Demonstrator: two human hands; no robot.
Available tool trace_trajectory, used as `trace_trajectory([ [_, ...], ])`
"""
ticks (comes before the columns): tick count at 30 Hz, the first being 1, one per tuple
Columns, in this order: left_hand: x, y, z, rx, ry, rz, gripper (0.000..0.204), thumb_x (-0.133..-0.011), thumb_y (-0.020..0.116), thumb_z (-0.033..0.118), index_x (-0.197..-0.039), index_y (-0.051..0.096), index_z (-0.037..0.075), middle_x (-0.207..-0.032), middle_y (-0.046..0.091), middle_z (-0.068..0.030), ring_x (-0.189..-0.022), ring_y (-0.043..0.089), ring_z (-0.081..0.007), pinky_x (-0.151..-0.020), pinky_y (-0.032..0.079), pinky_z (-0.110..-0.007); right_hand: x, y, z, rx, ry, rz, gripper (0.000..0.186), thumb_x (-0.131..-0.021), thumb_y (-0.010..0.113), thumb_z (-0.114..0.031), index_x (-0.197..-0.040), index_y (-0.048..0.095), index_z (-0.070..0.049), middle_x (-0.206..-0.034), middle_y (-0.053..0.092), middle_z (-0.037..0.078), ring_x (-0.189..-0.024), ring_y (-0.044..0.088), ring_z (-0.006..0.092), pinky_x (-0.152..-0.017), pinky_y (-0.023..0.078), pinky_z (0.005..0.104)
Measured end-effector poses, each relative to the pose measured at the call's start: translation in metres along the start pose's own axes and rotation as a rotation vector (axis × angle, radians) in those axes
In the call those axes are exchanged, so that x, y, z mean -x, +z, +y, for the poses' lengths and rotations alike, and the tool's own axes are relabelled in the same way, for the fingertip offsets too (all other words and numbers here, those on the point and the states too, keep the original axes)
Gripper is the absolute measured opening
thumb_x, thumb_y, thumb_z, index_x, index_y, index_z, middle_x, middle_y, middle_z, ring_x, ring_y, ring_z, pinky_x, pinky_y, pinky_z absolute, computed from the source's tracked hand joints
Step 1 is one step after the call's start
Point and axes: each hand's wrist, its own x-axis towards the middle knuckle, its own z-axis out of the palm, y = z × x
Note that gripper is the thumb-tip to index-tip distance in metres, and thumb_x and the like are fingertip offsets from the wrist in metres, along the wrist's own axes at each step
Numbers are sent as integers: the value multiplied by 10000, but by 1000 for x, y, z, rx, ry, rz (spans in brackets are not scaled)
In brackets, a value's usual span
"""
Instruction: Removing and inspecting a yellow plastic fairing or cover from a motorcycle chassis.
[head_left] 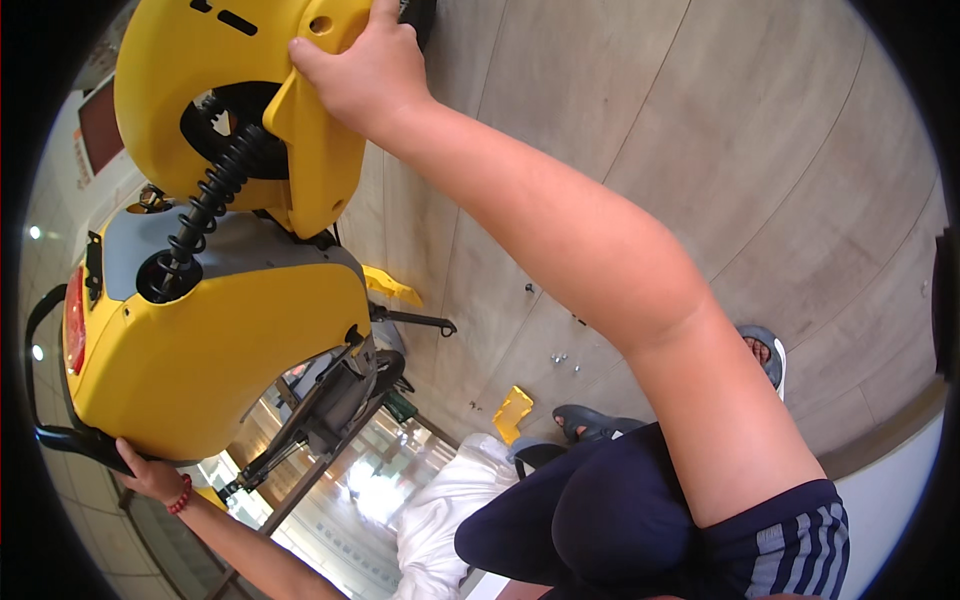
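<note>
A yellow and grey scooter body (220, 350) stands at the left, with a red tail light (75, 320) and a black grab rail (45, 433). Above it is a large yellow plastic cover (160, 110) with a round opening. A black coil-spring shock absorber (215, 190) runs between the two. My right hand (365, 75) grips the cover's edge, its thumb on the near side and some fingers hidden at the top of the picture. My left hand (150, 475), with a red bead bracelet (181, 495), closes round the rail's lower end beside the body.
Small loose screws (560, 358) lie on the wood-look floor (560, 120). A yellow plastic piece (513, 413) rests near a sandalled foot (590, 422). Another sandalled foot (765, 355) is at the right. White cloth (450, 510) bunches beside my dark-clothed knees (620, 500). A thin black rod (425, 322) sticks out from the scooter.
</note>
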Motion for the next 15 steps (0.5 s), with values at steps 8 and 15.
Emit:
trace_trajectory([
  [8,-6,-8,-10,-88,7,56,427,-942,557,192,-1246,474,-95,-1264,532,-182,-1070,562,-236,-929,449,-334,-2,-14,-8,78,-4,-80,923,-805,635,-456,-1483,110,-113,-1149,507,318,-1032,558,434,-903,459,454],
  [15,-13,-28,-31,-596,651,-28,398,-935,574,172,-1230,490,-81,-1380,414,-208,-1143,515,-279,-961,438,-383,0,-16,-2,46,-33,-56,939,-798,643,-482,-1486,108,-134,-1148,508,318,-1018,569,434,-895,467,446],
])
